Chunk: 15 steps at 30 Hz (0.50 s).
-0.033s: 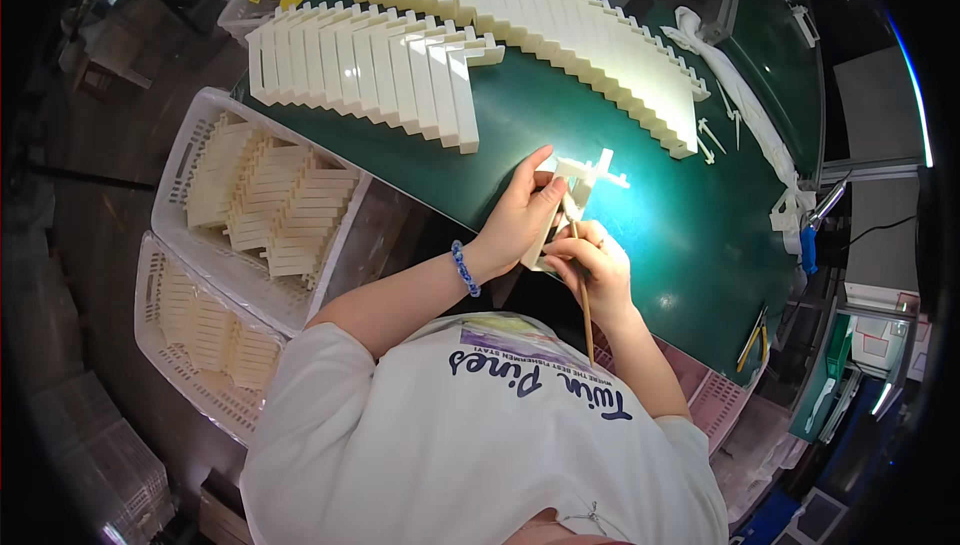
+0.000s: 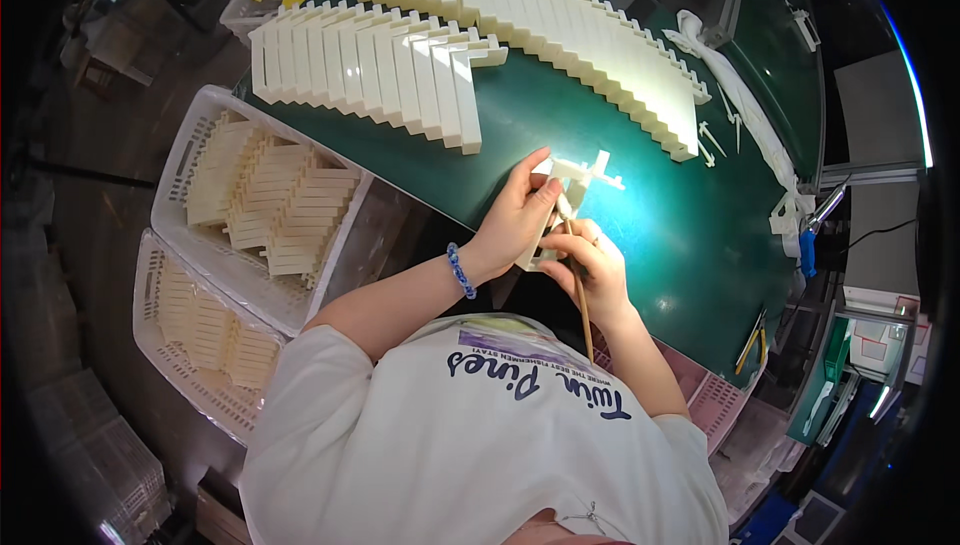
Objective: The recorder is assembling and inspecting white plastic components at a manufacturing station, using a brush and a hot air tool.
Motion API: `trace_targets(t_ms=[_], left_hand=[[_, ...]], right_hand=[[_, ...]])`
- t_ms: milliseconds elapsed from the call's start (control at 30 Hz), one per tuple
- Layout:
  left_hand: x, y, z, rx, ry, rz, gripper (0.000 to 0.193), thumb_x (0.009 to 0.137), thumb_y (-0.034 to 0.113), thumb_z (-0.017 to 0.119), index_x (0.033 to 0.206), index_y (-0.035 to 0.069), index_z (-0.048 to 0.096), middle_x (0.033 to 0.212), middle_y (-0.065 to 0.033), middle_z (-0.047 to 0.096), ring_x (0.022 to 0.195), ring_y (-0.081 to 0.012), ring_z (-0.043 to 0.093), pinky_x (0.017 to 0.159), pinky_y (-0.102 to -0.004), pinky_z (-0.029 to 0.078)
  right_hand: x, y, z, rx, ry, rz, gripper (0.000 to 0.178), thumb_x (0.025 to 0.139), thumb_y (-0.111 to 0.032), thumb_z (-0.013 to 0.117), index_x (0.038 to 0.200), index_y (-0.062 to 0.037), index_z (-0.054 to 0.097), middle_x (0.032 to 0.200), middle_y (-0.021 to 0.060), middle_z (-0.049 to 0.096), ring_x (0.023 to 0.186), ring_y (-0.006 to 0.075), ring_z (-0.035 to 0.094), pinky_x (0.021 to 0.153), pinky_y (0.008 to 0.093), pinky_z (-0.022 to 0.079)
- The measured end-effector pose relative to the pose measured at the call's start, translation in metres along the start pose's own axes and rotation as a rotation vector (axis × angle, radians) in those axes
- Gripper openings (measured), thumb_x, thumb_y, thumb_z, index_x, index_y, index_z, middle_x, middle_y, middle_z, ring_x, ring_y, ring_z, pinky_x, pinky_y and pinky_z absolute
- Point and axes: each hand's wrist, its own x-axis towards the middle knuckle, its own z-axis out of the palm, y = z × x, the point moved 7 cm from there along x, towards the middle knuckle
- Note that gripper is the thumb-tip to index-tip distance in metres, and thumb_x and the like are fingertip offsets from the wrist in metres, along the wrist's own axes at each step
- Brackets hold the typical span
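At the near edge of the green table, my left hand (image 2: pixel 515 225) grips an off-white plastic part (image 2: pixel 577 188) by its side, thumb on top. The part is a long hollow shape with small prongs at its far end. My right hand (image 2: pixel 598 270) is closed on a slim wooden-handled brush (image 2: pixel 583 310), its pale tip resting against or close to the inside of the part; I cannot tell exactly which. The right fingers also sit close to the part's near end. Bright light falls on the table beside it.
Rows of similar off-white parts (image 2: pixel 375 70) stand at the table's far left, with a longer row (image 2: pixel 570 40) behind. White crates (image 2: pixel 210 110) of parts stand at left. Small white pieces (image 2: pixel 708 143), a white plastic bag (image 2: pixel 740 95) and pliers (image 2: pixel 752 345) lie on the right.
The plastic part and both hands have shifted very slightly to the left. The brush has moved along with my right hand. Both grips look the same.
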Motion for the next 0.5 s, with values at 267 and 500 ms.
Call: trace_targets(t_ms=[267,500], left_hand=[[-0.026,0.031,-0.024,-0.097,0.148,0.164,0.041,0.099,0.024,0.046,0.134,0.004,0.035,0.115,-0.0050,0.048,0.107,-0.0122,0.047,0.092,-0.0253,0.040],[-0.057,0.081,-0.095,0.501,0.403,0.523,0.050,0.085,0.001,0.058,0.130,0.003,0.037,0.132,-0.0096,0.036,0.121,-0.0204,0.040,0.102,-0.0355,0.037]], right_hand=[[0.007,-0.016,0.032,-0.138,-0.045,-0.320,0.031,0.065,-0.001,0.077,0.093,-0.0052,0.064,0.085,0.0088,0.059,0.071,0.0260,0.059,0.061,0.0313,0.048],[0.059,0.064,0.025,0.196,0.124,0.169,0.009,0.085,0.002,0.060,0.094,0.0030,0.063,0.081,0.0083,0.063,0.073,0.0134,0.062,0.068,0.0235,0.050]])
